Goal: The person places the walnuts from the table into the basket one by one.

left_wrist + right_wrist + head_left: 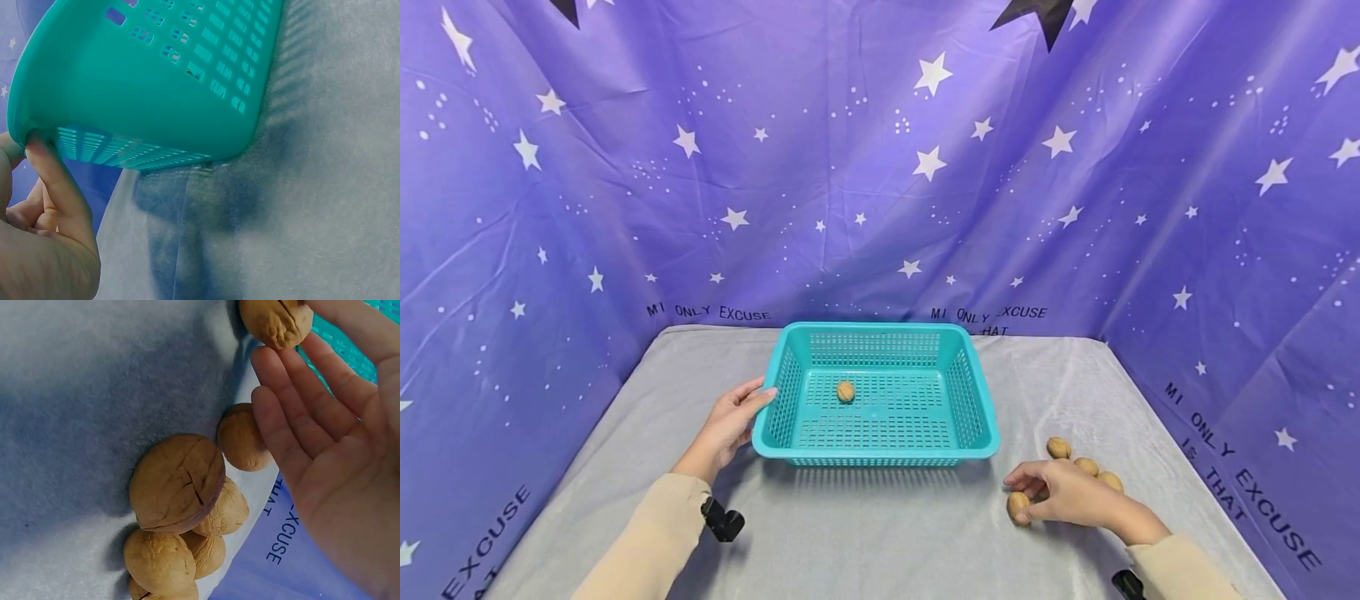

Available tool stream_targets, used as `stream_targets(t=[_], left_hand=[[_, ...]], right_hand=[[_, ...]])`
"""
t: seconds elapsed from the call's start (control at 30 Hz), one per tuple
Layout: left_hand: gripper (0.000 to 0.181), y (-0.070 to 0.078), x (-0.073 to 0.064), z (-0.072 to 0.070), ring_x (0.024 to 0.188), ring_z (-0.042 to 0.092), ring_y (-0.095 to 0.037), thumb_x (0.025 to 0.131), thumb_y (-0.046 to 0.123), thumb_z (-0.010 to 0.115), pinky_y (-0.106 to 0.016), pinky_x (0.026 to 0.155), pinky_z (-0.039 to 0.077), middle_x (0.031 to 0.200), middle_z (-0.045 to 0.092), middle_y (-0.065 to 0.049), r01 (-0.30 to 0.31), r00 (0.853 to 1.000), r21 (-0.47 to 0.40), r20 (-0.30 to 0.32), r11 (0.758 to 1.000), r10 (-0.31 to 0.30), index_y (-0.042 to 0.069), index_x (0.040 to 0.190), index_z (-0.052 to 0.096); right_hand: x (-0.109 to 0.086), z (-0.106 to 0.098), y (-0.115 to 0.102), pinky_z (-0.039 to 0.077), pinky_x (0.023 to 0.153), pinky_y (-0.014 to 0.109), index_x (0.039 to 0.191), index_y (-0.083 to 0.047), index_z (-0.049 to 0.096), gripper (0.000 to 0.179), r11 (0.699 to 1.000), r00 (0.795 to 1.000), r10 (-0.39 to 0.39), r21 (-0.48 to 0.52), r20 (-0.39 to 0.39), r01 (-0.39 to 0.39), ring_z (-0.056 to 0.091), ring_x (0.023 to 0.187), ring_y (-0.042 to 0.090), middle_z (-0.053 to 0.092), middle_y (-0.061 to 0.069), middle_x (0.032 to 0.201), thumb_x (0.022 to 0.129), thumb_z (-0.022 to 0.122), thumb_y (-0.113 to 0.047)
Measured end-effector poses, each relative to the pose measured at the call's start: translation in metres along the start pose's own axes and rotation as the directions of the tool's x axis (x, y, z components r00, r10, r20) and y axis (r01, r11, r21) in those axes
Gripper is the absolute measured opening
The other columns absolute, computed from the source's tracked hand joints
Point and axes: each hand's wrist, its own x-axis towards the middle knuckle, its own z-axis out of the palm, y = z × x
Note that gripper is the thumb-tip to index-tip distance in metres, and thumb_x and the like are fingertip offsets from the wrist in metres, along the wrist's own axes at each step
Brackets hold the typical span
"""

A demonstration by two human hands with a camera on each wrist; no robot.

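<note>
A turquoise plastic basket [880, 454] with slotted walls stands in the middle of the cloth-covered table. My left hand [730, 425] grips its left rim, thumb on top and the other fingers bent under the edge. In the left wrist view the basket's corner [144, 87] rises above the table. One walnut [846, 392] lies on the basket floor. To the right, my right hand [1067, 496] pinches a walnut [275, 322] between thumb and fingertips, low over the table. Several more walnuts [178, 484] lie grouped beneath and beside that hand, partly hidden by it in the head view.
Grey cloth [865, 533] covers the table. A purple curtain with stars [850, 167] hangs behind it and along both sides. Black wrist mounts [722, 521] sit on the beige sleeves.
</note>
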Motion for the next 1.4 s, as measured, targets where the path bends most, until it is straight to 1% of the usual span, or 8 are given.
stream_targets(t=[0.2,0.37,0.6,0.63,0.87,1.0,1.13,1.4], left_hand=[[0.067,0.001,-0.001,0.000,0.101,0.068,-0.019,0.097,0.035,0.069,-0.028,0.074,0.057,0.139,0.054,-0.017,0.003,1.000,0.004,0.004,1.000,-0.003,0.012,0.154,0.042],[0.065,0.001,-0.001,0.000,0.105,0.067,-0.023,0.099,0.033,0.067,-0.029,0.075,0.057,0.142,0.052,-0.019,0.004,1.000,0.005,0.012,1.000,-0.004,0.012,0.154,0.040],[0.068,0.001,-0.001,0.000,0.101,0.067,-0.019,0.098,0.035,0.068,-0.029,0.075,0.056,0.140,0.053,-0.016,0.007,1.000,0.014,0.008,1.000,-0.007,0.012,0.155,0.039],[0.069,0.001,-0.001,0.000,0.100,0.067,-0.018,0.097,0.035,0.069,-0.029,0.075,0.056,0.140,0.053,-0.016,0.007,1.000,0.015,0.007,1.000,-0.007,0.012,0.155,0.039],[0.071,0.001,-0.001,-0.001,0.097,0.067,-0.016,0.095,0.038,0.071,-0.029,0.075,0.057,0.137,0.055,-0.015,0.007,1.000,0.014,0.002,1.000,-0.007,0.012,0.154,0.040],[0.073,0.001,-0.001,-0.001,0.096,0.068,-0.015,0.095,0.039,0.071,-0.029,0.075,0.056,0.135,0.056,-0.014,0.005,1.000,0.012,0.005,1.000,-0.005,0.012,0.155,0.040],[0.075,0.001,-0.001,-0.001,0.094,0.068,-0.013,0.093,0.041,0.072,-0.028,0.074,0.057,0.133,0.057,-0.013,0.005,1.000,0.015,0.006,1.000,-0.005,0.012,0.155,0.040],[0.074,0.001,-0.001,-0.001,0.093,0.068,-0.013,0.093,0.039,0.073,-0.028,0.073,0.057,0.132,0.058,-0.012,0.010,1.000,0.005,0.002,1.000,-0.010,0.013,0.154,0.041]], right_hand=[[-0.001,0.001,0.001,0.057,0.068,0.025,0.107,-0.008,0.073,0.032,1.000,1.000,0.022,0.005,0.019,-0.022,0.065,0.082,0.006,0.072,-0.006,0.095,0.085,0.083,-0.028],[-0.001,0.002,0.000,0.056,0.066,0.024,0.106,-0.008,0.075,0.030,0.999,0.999,0.033,0.001,0.026,-0.033,0.065,0.080,0.004,0.071,-0.008,0.092,0.085,0.082,-0.028],[-0.002,-0.001,-0.003,0.054,0.063,0.024,0.109,-0.007,0.074,0.031,1.000,0.999,0.028,-0.007,0.021,-0.028,0.062,0.075,0.004,0.069,-0.009,0.088,0.086,0.081,-0.026],[-0.002,-0.003,-0.005,0.053,0.062,0.024,0.109,-0.008,0.074,0.031,0.999,0.999,0.032,-0.027,0.014,-0.032,0.061,0.075,0.003,0.069,-0.011,0.087,0.086,0.081,-0.028],[-0.002,-0.029,-0.021,0.057,0.073,0.028,0.113,-0.001,0.072,0.038,0.998,0.999,0.007,-0.059,-0.045,-0.010,0.066,0.085,0.008,0.070,-0.003,0.097,0.087,0.081,-0.027],[-0.002,-0.048,-0.029,0.057,0.071,0.027,0.114,-0.005,0.073,0.036,0.991,0.995,-0.022,-0.130,-0.102,0.009,0.065,0.084,0.007,0.071,-0.006,0.096,0.087,0.081,-0.028],[-0.001,-0.066,-0.041,0.058,0.072,0.028,0.116,-0.005,0.072,0.036,0.984,0.989,-0.041,-0.179,-0.139,0.016,0.066,0.084,0.006,0.072,-0.005,0.097,0.088,0.080,-0.026],[0.012,-0.092,-0.066,0.058,0.073,0.028,0.122,-0.004,0.069,0.038,0.987,0.987,-0.047,-0.160,-0.156,0.021,0.068,0.089,0.010,0.073,-0.004,0.099,0.091,0.077,-0.024]])
